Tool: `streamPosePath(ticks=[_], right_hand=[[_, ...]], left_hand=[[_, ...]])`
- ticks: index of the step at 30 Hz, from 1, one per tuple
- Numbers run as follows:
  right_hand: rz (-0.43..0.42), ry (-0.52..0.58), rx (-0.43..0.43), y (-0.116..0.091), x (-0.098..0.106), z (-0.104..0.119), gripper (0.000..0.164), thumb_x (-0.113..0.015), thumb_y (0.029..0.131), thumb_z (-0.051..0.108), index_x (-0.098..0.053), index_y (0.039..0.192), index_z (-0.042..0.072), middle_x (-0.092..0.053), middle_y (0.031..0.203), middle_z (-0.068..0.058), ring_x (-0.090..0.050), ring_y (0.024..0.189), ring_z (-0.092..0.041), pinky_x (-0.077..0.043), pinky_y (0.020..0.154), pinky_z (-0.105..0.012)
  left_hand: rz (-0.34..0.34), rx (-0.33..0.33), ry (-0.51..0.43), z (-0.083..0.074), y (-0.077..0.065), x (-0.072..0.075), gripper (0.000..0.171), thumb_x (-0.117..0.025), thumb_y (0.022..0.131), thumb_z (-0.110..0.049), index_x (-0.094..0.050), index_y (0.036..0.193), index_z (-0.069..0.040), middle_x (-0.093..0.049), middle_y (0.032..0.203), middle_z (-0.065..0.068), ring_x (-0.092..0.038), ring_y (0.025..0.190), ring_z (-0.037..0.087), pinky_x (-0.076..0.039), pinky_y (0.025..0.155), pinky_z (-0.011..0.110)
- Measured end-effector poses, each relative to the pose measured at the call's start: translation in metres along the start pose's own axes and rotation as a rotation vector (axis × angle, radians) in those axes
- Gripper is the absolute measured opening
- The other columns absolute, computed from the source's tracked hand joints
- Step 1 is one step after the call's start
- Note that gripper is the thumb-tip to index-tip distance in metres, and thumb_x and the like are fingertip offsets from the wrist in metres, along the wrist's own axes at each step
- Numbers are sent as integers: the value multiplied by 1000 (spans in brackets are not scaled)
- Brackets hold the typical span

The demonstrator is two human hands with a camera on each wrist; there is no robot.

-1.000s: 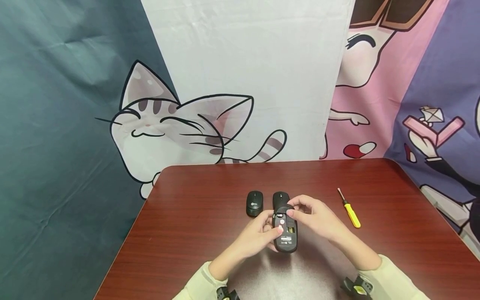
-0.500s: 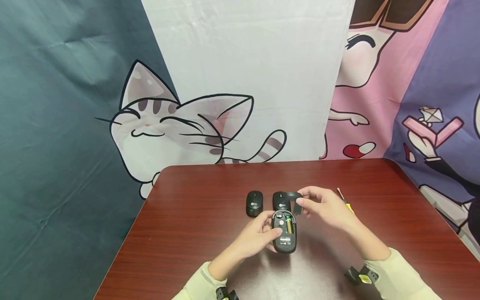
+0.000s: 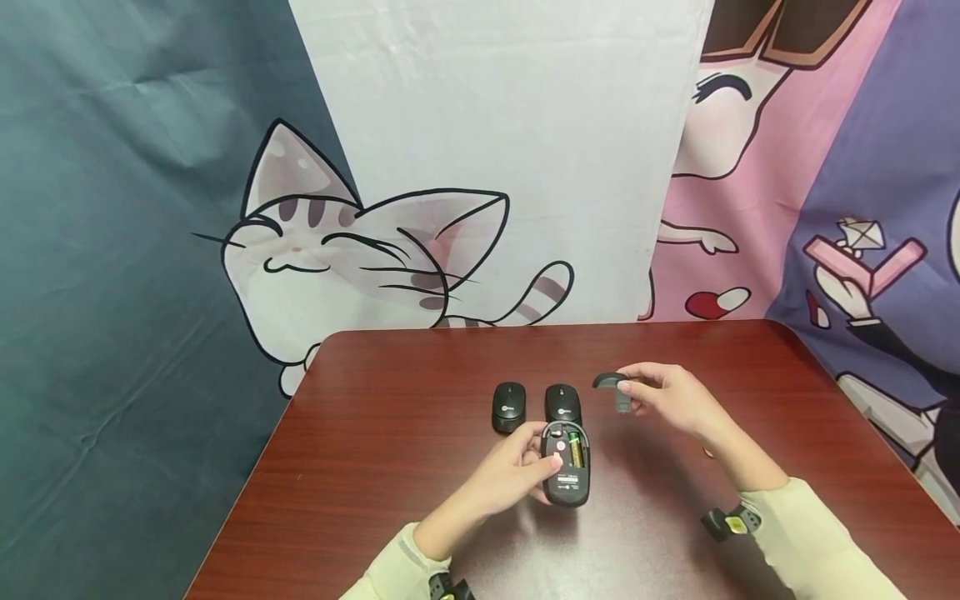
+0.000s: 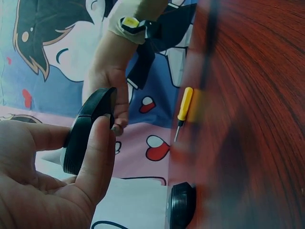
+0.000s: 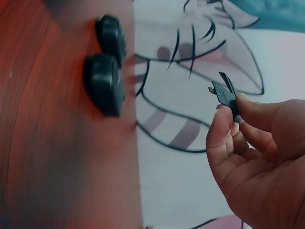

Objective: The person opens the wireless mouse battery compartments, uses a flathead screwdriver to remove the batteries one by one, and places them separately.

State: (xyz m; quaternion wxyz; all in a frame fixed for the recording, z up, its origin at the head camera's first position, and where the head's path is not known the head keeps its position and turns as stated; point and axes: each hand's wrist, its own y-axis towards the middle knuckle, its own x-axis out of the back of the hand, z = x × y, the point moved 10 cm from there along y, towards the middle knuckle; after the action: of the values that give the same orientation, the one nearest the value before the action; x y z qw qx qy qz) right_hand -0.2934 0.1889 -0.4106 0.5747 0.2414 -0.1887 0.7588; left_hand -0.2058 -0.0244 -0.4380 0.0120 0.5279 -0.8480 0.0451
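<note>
Left hand (image 3: 504,475) grips the black oval plastic mouse (image 3: 567,493) above the bench (image 3: 375,450), underside up, green-and-gold cylindrical battery (image 3: 575,450) exposed; right hand (image 3: 671,402) pinches the black curved plastic cover (image 3: 608,380), clear of it. I'd hold mouse level, pinch lightly.

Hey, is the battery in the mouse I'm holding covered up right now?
No, the head view shows the battery exposed in the mouse, while the right hand pinches the cover apart from it.

A black mouse (image 3: 567,478) is held upturned, its green battery (image 3: 576,452) bared, the dark curved cover (image 3: 623,402) held apart.
</note>
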Motion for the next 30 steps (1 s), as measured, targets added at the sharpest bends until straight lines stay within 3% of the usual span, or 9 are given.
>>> streamPosePath(ticks=[4, 12, 19, 30], right_hand=[[2, -39, -28, 8, 4, -18, 33, -70, 97, 23, -67, 122, 3, -71, 84, -5, -68, 77, -21, -64, 77, -41], [13, -102, -98, 19, 4, -57, 34, -68, 98, 24, -66, 124, 2, -69, 80, -5, -69, 79, -28, -60, 73, -37], [9, -78, -94, 25, 1, -77, 32, -68, 98, 20, -67, 122, -2, -71, 85, -6, -68, 77, -20, -66, 74, -36], [-2, -165, -89, 34, -3, -98, 29, -69, 97, 17, -68, 117, -3, -71, 83, -8, -69, 70, -18, -65, 64, -32]], left_hand=[[0, -1, 2, 0, 0, 1, 44, -66, 96, -7, -51, 138, -2, -64, 102, 8, -70, 78, 18, -66, 63, 53], [-2, -1, 1, 0, -1, 1, 45, -66, 96, -6, -51, 138, -2, -64, 101, 7, -70, 77, 17, -66, 62, 50], [3, -4, 11, 0, -3, 1, 43, -66, 96, -8, -53, 136, -1, -65, 101, 7, -69, 75, 15, -63, 68, 62], [7, -19, 15, -2, -6, 0, 45, -66, 96, -8, -51, 138, 0, -65, 102, 8, -69, 76, 14, -66, 64, 50]])
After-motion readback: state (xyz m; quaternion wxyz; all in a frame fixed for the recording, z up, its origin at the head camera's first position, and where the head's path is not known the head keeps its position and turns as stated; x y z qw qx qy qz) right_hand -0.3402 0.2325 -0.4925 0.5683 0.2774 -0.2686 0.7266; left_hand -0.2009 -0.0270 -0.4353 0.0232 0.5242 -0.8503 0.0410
